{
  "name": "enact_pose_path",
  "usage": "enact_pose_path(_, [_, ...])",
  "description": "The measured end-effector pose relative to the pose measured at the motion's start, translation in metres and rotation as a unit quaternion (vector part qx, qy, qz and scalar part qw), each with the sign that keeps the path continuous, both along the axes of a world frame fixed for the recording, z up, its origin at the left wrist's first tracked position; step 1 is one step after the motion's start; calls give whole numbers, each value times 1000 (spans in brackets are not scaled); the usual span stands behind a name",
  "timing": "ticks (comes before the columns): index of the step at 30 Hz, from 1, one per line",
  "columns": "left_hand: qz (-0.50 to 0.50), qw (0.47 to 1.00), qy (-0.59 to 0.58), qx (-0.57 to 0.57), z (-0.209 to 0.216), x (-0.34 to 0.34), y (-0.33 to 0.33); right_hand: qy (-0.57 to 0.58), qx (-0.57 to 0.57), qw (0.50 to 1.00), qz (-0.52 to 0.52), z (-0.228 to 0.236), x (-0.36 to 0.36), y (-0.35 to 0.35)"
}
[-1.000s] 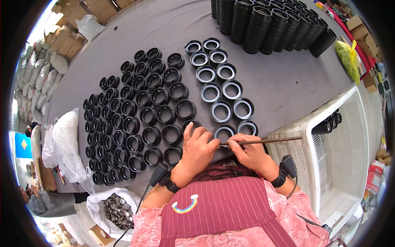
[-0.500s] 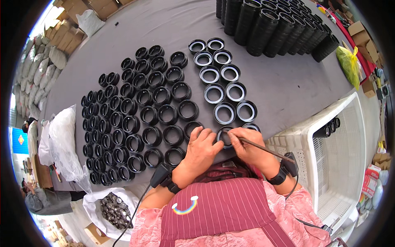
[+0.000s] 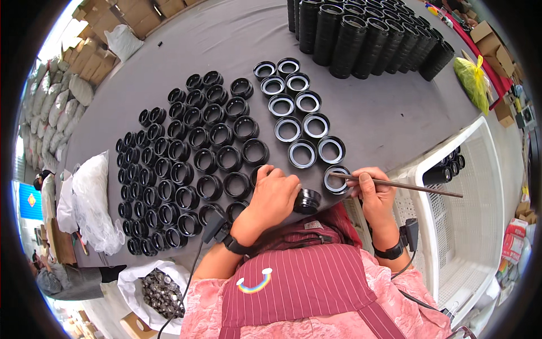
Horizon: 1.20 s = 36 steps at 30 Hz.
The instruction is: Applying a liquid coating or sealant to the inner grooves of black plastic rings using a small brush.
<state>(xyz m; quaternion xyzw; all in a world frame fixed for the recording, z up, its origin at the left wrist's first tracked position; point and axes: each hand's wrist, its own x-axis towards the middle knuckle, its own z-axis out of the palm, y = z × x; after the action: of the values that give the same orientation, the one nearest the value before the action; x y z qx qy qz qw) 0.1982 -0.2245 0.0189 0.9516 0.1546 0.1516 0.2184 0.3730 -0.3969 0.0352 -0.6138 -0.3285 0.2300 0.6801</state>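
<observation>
A grey-covered bench point(image 3: 384, 130) carries most of the work, with a white crate point(image 3: 474, 181) set close at its right edge, probably for easy reach. Tall black tubes point(image 3: 350, 51) stand packed together at the far right, seemingly to leave the nearer surface free. Plain black rings point(image 3: 186, 157) spread in rows on the left; two columns of pale-lined rings point(image 3: 331, 162) lie apart from them, likely so the kinds don't mix. The right hand point(image 3: 375, 198) pinches a thin brown stick point(image 3: 418, 188), its tip over the nearest pale-lined ring, an angle that keeps the long end outward. The left hand point(image 3: 275, 195) curls against a tilted black ring point(image 3: 307, 200) at the bench's near edge; its fingertips are hidden, so I cannot tell whether it grips.
</observation>
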Motion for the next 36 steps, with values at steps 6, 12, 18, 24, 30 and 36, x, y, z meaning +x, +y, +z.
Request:
enact_pose_path(6, [88, 976, 17, 198, -1, 21, 2, -5, -21, 1000, -11, -20, -2, -6])
enact_pose_path(12, [-23, 996, -75, 34, 5, 31, -24, -98, -80, 992, -15, -37, 7, -10])
enact_pose_path(18, [-27, 997, -30, 71, -12, 47, -30, -123, -76, 989, 21, -38, 6, -5])
enact_pose_path(24, [-31, 996, -3, 86, -12, 50, -30, -99, -99, 990, 29, -39, 9, -6])
enact_pose_path(30, [-42, 995, 9, 87, -14, 53, -28, -171, -78, 981, 39, -36, 12, -3])
enact_pose_path(36, [-65, 994, -2, 93, -17, 53, -26, -195, -246, 947, 60, -3, 23, -6])
